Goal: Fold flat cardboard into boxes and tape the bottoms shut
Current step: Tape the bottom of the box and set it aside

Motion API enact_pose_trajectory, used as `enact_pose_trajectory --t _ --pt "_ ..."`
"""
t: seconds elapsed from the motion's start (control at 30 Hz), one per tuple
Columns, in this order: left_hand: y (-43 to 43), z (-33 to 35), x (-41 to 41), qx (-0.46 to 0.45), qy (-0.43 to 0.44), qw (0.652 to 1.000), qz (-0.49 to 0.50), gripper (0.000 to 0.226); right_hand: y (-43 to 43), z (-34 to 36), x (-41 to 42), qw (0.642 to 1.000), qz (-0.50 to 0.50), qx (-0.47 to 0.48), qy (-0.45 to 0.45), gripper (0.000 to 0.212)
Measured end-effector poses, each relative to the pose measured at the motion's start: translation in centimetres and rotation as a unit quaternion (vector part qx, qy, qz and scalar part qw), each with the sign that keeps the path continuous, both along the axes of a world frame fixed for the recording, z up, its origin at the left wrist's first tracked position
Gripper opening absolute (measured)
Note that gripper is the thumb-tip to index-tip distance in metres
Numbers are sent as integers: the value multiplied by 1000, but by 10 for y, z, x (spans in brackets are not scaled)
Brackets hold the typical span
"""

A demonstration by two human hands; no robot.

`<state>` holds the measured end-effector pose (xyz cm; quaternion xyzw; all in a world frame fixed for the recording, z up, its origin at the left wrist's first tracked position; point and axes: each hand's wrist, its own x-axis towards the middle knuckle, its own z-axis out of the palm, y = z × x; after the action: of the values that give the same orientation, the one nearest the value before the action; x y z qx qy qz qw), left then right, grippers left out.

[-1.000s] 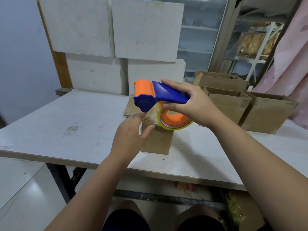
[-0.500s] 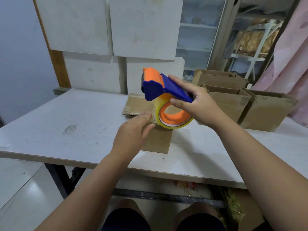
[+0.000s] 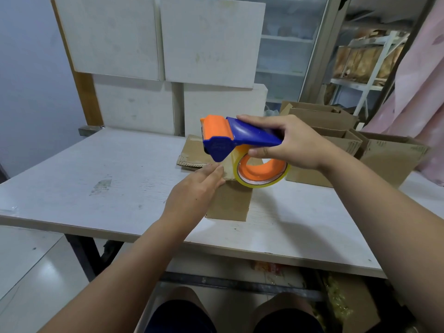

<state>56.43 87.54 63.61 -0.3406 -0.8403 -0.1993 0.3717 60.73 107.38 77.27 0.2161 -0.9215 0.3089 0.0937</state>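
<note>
Brown box (image 3: 229, 203) stands on the table (image 3: 96, 164); blue-orange tape dispenser (image 3: 249, 135) tilts above it; flat cardboard (image 3: 192, 153) lies at its eleven o'clock.

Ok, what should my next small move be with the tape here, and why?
Probably lower the tape dispenser and draw it across the box top: a tape strip runs from it to the box, and your left hand presses there, holding that end down.

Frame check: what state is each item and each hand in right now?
tape dispenser: held above the small box, gripped by the right hand.
left hand: fingers straight, pressing the box's top edge.
small box: folded up, standing on the table.
flat cardboard: lying unfolded behind it.
boxes at right: assembled, tops open.
</note>
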Motion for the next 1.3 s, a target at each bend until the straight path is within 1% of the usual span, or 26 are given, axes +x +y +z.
enact_pose_trajectory --t 0.13,0.2,0.27,0.37,0.43,0.53,0.6,0.67,0.73,0.87,0.97,1.1,1.27,1.3 --pt "2 1 1 -6 28 1000 9 44 4 4 0 1000 -2 8 -10 66" --pt "2 0 0 -3 37 999 7 43 12 4 1 1000 -8 17 -13 63" --pt "3 -1 -2 -6 38 999 6 43 19 1 2 1000 -10 6 -16 59" --pt "5 -1 -1 -5 34 999 9 43 24 -3 5 1000 -8 -14 -12 60" --pt "6 -1 0 3 45 999 5 41 27 -8 6 998 -4 -58 -11 61" --pt "9 -2 0 20 54 998 13 39 28 -24 9 987 0 -159 7 66" --pt "11 -3 0 31 57 998 19 38 28 -35 9 980 -6 -197 27 67" --pt "12 -4 0 30 67 997 22 36 28 -38 11 976 -17 -214 39 65" --pt "11 -4 0 30 69 997 19 37 29 -35 13 978 -18 -203 41 65" --pt "8 -3 0 13 58 998 11 41 29 -25 13 987 -1 -159 15 65" --pt "8 -3 2 10 71 997 18 40 35 -25 12 991 -16 -136 8 61" --pt "7 -6 -1 -5 74 997 27 41 42 -29 13 986 -19 -166 2 61" --pt "6 -10 -3 -20 80 996 36 34 46 -32 12 985 -15 -173 -8 62" --pt "5 -10 -2 -22 80 996 39 35 46 -33 13 984 -16 -176 -9 61"
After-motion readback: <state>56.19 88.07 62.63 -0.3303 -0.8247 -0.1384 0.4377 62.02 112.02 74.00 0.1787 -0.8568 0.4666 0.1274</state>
